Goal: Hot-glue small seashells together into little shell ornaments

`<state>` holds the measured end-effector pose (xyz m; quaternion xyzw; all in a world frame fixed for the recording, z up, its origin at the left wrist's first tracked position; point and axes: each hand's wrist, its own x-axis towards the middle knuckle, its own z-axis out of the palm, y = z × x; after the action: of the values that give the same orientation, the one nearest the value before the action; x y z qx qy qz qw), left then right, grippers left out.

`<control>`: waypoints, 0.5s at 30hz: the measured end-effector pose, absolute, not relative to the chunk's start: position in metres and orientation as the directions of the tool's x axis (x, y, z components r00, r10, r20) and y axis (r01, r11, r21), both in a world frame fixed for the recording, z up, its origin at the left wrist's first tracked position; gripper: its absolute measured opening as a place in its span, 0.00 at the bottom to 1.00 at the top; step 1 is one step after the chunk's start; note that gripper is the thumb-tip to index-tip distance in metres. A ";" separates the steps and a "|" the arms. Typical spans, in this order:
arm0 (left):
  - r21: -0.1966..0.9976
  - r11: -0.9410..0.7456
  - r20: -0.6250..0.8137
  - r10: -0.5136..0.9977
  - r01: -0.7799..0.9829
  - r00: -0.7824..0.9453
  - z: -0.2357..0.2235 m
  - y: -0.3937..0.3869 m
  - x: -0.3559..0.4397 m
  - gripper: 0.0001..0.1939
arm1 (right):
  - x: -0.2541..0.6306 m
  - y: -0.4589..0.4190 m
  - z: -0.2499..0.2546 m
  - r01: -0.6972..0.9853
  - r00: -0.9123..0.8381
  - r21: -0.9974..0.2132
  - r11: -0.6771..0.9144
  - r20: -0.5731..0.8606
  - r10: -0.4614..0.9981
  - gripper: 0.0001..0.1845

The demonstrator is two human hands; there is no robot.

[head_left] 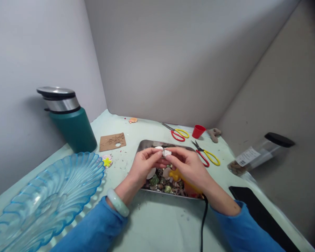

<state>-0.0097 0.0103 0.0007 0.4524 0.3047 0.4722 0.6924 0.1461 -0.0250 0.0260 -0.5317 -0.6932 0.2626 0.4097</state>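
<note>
My left hand (143,163) and my right hand (189,164) meet above a metal tray (168,194). Between their fingertips is a small, rough white piece (166,153), perhaps shell or coral; both hands pinch it. Shells and small stones (161,182), some greenish, fill the tray below. A yellow and orange tool (175,175) lies there too, partly hidden by my right hand. A black cord (203,224) runs from near it toward the front of the table. A pale bangle (118,203) circles my left wrist.
At left stand a teal bottle (73,129) and a blue scalloped dish (55,196). Brown card (112,141) lies behind them. Two pairs of scissors (177,133), a red cup (198,131) and a tilted clear jar (254,155) are beyond and right. A black flat object (259,213) lies front right.
</note>
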 end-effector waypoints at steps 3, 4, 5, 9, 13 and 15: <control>0.922 0.099 0.041 0.936 -0.375 0.349 0.001 0.009 -0.009 0.18 | 0.147 -0.025 0.028 0.417 -0.105 -0.882 0.220 0.193 0.976 0.14; 0.927 0.068 0.062 0.942 -0.368 0.329 0.001 0.009 -0.009 0.17 | 0.147 -0.024 0.028 0.387 -0.106 -0.901 0.195 0.166 0.980 0.15; 0.935 0.027 0.089 0.948 -0.353 0.306 0.001 0.008 -0.009 0.17 | 0.148 -0.024 0.028 0.353 -0.106 -0.921 0.166 0.137 0.985 0.15; 0.955 -0.199 0.247 0.943 -0.218 0.221 0.000 0.006 -0.009 0.11 | 0.151 -0.022 0.027 0.188 -0.141 -0.981 0.052 0.026 0.990 0.16; 0.900 -0.425 0.436 0.874 -0.098 0.217 -0.004 0.007 -0.010 0.06 | 0.153 -0.021 0.026 0.087 -0.167 -0.996 -0.029 -0.043 0.985 0.14; 0.885 -0.461 0.463 0.858 -0.064 0.224 -0.005 0.008 -0.010 0.06 | 0.153 -0.021 0.026 0.061 -0.167 -0.997 -0.053 -0.062 0.984 0.15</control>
<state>-0.0097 0.0078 -0.0054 0.6582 0.3013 0.5453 0.4226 0.1534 -0.0213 0.0260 -0.4838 -0.5397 0.5408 0.4269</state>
